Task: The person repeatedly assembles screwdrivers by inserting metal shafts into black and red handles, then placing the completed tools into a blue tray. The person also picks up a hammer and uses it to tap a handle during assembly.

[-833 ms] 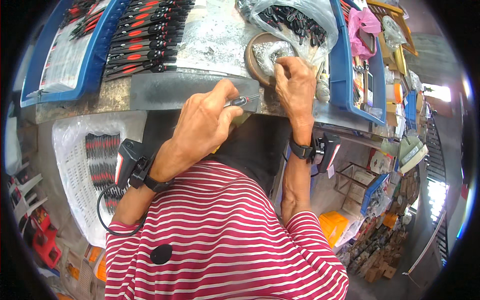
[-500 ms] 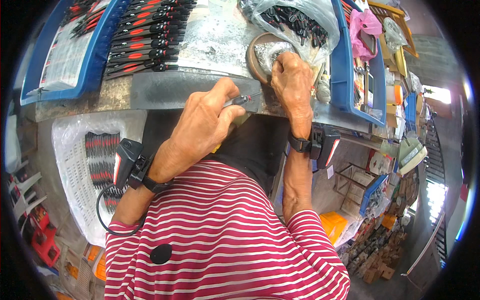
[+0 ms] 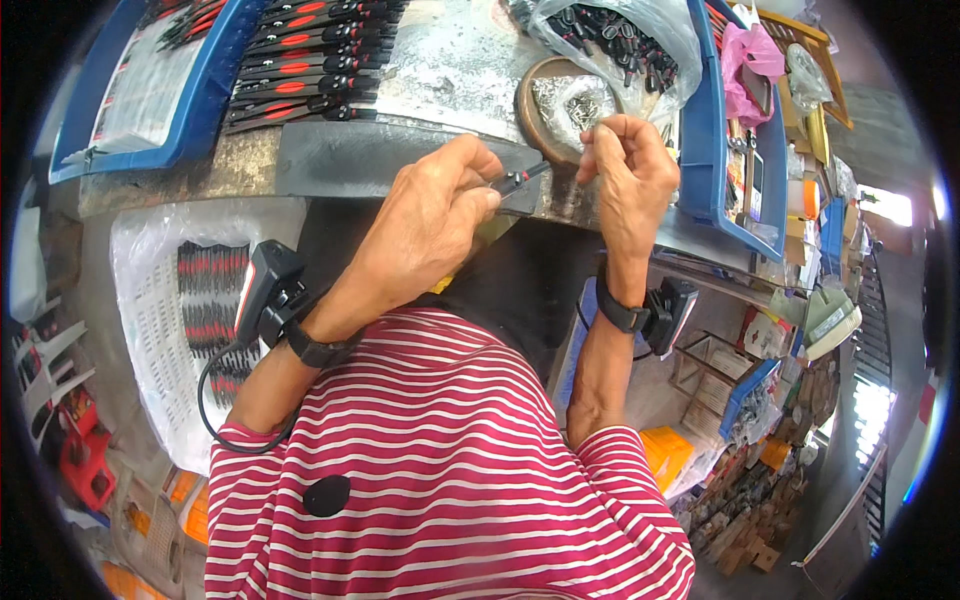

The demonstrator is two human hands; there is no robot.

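My left hand is closed around a slim black tool with small red marks, its narrow end pointing right over the bench edge. Thumb and fingers pinch it from both sides, hiding its rear part. My right hand hovers just right of that tip, thumb and fingertips pressed together; whatever they hold is too small to make out. Beside it is a round brown dish containing a clear plastic liner and many tiny shiny metal pieces.
A row of black-and-red tools lies at the back left, beside a blue bin. An open plastic bag of small black parts stands behind the dish. Another blue bin is at right. Below left, a white basket holds more tools.
My right hand has lifted out of the dish and moved right and slightly nearer, leaving the metal pieces in sight. My left hand still holds the tool, now slightly farther right.
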